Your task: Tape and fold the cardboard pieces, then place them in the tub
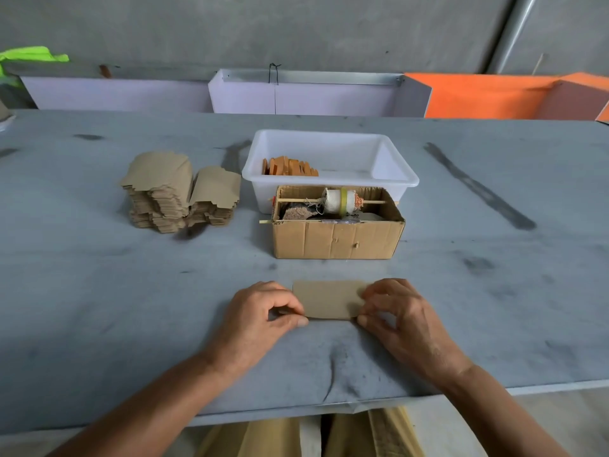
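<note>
Cardboard piece (328, 299) between both hands

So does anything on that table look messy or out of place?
The stack of cardboard blanks at the left is uneven, its sheets fanned out and leaning. The table cover is wrinkled near the front edge. Nothing looks spilled or damaged.

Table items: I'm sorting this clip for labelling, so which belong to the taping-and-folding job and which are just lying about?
Job things:
left hand
right hand
cardboard piece pinched by both hands
cardboard stack
white tub with folded pieces
tape roll in its brown box

Lying about:
green cloth
orange panel
</note>
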### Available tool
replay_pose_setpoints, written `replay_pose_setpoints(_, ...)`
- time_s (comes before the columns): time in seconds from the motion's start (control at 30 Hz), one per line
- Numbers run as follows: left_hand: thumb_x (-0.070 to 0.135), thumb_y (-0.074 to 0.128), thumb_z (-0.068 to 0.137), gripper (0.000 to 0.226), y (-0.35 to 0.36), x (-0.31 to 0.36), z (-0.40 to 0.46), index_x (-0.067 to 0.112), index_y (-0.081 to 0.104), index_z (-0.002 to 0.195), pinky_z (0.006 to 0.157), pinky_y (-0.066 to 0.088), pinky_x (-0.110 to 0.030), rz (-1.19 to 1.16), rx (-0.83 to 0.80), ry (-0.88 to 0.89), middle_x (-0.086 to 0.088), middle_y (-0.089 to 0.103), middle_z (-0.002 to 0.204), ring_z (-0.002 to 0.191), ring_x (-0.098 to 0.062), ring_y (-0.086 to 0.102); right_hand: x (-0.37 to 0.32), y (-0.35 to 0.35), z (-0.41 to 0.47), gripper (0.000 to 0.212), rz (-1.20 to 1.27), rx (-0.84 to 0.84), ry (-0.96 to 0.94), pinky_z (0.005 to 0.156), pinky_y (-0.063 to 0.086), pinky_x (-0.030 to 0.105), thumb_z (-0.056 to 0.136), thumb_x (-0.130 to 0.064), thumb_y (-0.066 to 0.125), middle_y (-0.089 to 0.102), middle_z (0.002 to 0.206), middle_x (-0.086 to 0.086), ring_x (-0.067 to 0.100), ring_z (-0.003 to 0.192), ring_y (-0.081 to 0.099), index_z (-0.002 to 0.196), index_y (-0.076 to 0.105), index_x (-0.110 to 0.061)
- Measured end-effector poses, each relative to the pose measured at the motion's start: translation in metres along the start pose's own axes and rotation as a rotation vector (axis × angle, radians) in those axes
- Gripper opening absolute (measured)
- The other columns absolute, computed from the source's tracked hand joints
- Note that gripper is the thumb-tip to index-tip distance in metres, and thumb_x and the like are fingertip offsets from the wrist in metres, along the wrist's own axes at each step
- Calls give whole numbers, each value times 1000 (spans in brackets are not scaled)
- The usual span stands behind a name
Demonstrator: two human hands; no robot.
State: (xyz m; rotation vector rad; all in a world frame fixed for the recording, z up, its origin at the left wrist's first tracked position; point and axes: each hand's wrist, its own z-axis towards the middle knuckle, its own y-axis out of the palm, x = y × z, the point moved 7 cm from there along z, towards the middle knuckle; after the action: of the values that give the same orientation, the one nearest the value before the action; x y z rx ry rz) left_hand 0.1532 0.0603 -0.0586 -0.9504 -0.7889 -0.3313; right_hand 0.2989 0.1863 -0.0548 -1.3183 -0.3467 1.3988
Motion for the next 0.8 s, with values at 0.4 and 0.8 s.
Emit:
replay_pose_setpoints(0.4,32,76,74,25,8,-15,7,33,62,54,100,25,-27,283,-59,-357,17,51,123,119,-8,37,18,10,11,26,84,-68,368,87,34,16,73,-18,78,61,104,-11,8,114,38,58,60,-29)
replay_pose_setpoints(0.8,32,85,61,29,5,-25,10,26,59,50,90,18,-28,302,-35,-484,22,43,131,123,-9,30,31,11,18,23,104,-129,578,84,49,32,64,-8,80,56,93,-3,26,110,46,54,64,-21)
